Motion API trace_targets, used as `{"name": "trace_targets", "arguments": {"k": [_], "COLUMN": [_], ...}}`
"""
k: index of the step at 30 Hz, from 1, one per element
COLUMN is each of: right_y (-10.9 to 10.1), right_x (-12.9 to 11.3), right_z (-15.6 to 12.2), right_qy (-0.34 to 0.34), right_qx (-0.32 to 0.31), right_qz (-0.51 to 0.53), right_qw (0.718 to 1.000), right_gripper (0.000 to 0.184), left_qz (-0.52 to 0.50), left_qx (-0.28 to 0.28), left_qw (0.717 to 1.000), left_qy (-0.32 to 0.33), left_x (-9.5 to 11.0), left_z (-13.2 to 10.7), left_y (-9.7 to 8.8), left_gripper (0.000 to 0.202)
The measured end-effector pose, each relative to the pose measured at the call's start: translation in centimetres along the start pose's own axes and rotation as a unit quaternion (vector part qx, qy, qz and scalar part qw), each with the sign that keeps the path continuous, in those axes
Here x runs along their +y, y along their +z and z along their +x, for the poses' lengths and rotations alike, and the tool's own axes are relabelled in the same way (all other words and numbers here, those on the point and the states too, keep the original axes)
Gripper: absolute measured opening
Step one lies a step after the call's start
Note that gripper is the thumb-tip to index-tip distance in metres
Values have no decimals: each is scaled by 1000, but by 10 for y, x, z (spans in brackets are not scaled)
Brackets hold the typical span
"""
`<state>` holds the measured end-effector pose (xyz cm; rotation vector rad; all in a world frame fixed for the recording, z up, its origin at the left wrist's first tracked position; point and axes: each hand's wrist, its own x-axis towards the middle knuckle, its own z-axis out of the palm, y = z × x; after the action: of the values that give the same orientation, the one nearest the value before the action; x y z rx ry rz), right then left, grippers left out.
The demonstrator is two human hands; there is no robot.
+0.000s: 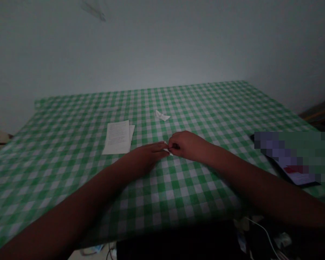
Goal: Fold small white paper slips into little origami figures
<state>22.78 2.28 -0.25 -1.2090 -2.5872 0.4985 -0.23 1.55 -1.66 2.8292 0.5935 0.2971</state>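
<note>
- Two hands meet near the middle of the table (70, 119), which is covered by a green-and-white checked cloth.
- Right hand (186, 144): fingers curled in, fingertips pinched onto a small white paper piece (168, 150). Only a sliver of the piece shows between the two hands.
- Left hand (148, 153): fingers stretched out flat and low on the cloth, tips touching the same paper piece from the other side. Not closed around it.
- Small white paper piece lies on the cloth, right where the fingertips of both hands meet.
- Folded white scrap (161, 115) sits farther back, apart from the hands.
- Stack of printed sheets (117, 137) lies on the left side, near the left hand but clear of it.
- Dark flat device (300, 178) rests at the right edge; detail blurred.
- White cable (262, 231) shows below the near table edge.
- Lighting dim; fold details of the paper cannot be told.
</note>
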Motion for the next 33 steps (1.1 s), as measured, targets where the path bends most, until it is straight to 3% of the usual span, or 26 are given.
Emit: {"name": "trace_targets", "arguments": {"k": [8,15,20,25,33], "right_y": [-9,-10,-10,-7,-3], "right_x": [0,-2,-6,-2,12], "right_z": [-6,-4,3,4,-2], "right_qy": [-34,-9,29,39,-9], "right_qx": [-34,-36,-33,-5,53], "right_qz": [11,0,-6,-10,102], "right_qw": [999,999,999,999,993], "right_gripper": [9,9,10,11,6], "left_qz": [-21,-36,-42,-31,-7], "left_qx": [7,16,-9,-8,15], "left_qw": [1000,999,999,999,1000], "left_qy": [-8,4,-13,-24,3], "left_x": [4,6,4,0,1], "left_z": [2,4,3,-1,-1], "left_y": [-3,-4,-2,0,0], "left_gripper": [49,46,49,50,43]}}
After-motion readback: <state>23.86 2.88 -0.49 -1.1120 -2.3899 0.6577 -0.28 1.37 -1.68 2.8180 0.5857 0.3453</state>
